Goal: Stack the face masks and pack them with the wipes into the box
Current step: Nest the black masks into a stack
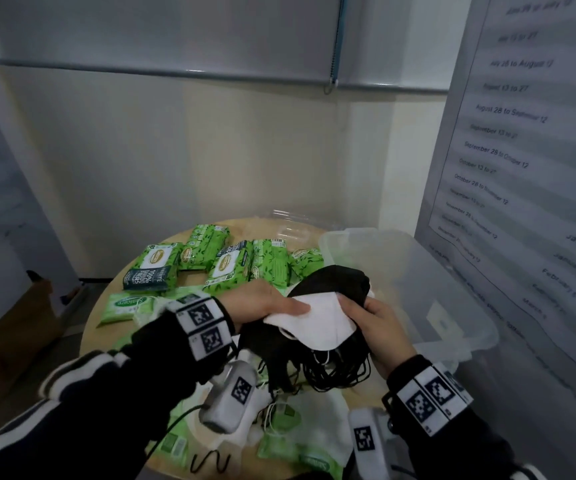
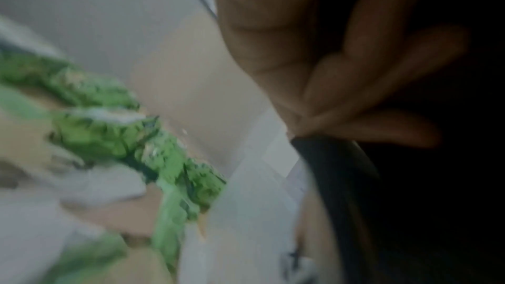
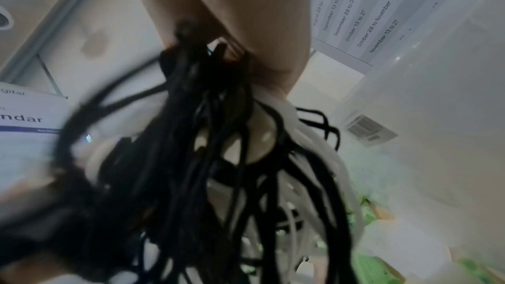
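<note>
Both hands, left hand (image 1: 272,303) and right hand (image 1: 380,327), clasp the mask stack (image 1: 324,306) at frame centre beside the box (image 1: 452,271); dangling ear loops (image 1: 335,372) might snag, spilling masks.

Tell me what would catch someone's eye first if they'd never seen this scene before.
Probably the bundle of black masks with one white mask on top, gripped by the left hand and right hand at the centre. Behind them, bright green wipe packs lie on the round table. A clear plastic box sits at the right.
</note>
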`<state>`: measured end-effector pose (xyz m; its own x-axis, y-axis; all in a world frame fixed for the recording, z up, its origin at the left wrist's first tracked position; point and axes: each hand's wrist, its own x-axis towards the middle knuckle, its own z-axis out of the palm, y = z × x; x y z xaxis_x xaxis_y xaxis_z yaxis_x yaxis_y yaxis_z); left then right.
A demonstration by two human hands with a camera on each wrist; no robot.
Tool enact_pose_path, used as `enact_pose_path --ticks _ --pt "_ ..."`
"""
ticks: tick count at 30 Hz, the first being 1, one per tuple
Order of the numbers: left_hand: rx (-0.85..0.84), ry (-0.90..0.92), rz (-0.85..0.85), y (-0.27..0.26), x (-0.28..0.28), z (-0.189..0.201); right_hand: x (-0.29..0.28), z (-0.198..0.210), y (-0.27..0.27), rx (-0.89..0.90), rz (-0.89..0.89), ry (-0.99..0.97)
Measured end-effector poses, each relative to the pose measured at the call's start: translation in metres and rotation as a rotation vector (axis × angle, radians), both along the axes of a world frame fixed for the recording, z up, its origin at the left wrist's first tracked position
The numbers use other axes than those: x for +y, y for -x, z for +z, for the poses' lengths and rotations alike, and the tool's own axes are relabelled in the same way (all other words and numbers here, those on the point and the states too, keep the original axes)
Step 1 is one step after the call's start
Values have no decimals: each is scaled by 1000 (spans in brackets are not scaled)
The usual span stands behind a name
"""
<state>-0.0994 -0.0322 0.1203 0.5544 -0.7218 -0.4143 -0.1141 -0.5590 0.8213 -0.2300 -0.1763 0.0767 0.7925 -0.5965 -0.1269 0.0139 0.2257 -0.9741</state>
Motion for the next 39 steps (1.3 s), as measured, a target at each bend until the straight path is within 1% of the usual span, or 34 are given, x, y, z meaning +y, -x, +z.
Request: enact_pose_path --ticks 2,4,8,10,12,14,19,21,22,23,25,26,27,28,30,32,34,36,39 --pt "-112 23 50 1 -4 -9 1 2 -1 5 7 -8" --pt "-168 55 56 4 -5 -13 1 3 0 3 19 -16" --pt "-223 72 17 5 -6 -12 3 2 1 -12 53 -12" --pt "-227 70 -38 4 -3 -8 2 -1 2 -9 34 0" --pt "-242 105 -60 3 2 -1 -1 -2 3 -4 10 0" --pt "-252 183 -31 1 10 9 -5 -3 4 4 -2 -7" --pt "-305 503 30 -14 26 28 -8 1 5 19 23 -6" --pt "-212 655 -9 -15 31 39 -5 3 4 18 50 5" --pt "-115 740 -55 -15 33 44 -4 4 4 22 60 12" --pt "17 811 -107 -15 35 48 -3 5 4 29 74 26" --pt "248 869 -206 -12 36 52 0 5 3 33 94 55" --pt "304 865 -235 -10 35 51 2 5 3 33 100 74" --pt "305 834 -239 -7 32 48 3 5 2 32 104 90" --pt "248 778 -222 -2 29 45 5 6 2 26 111 90" --pt "49 629 -174 6 21 37 7 7 1 3 135 80" --pt "-101 541 -161 9 16 27 8 9 2 -2 156 110" --pt "-212 502 -110 8 14 22 8 10 3 -8 166 141" --pt "-326 501 -56 6 13 20 7 11 3 -17 163 145" --pt "-476 508 -59 5 12 21 5 11 2 -24 144 151"
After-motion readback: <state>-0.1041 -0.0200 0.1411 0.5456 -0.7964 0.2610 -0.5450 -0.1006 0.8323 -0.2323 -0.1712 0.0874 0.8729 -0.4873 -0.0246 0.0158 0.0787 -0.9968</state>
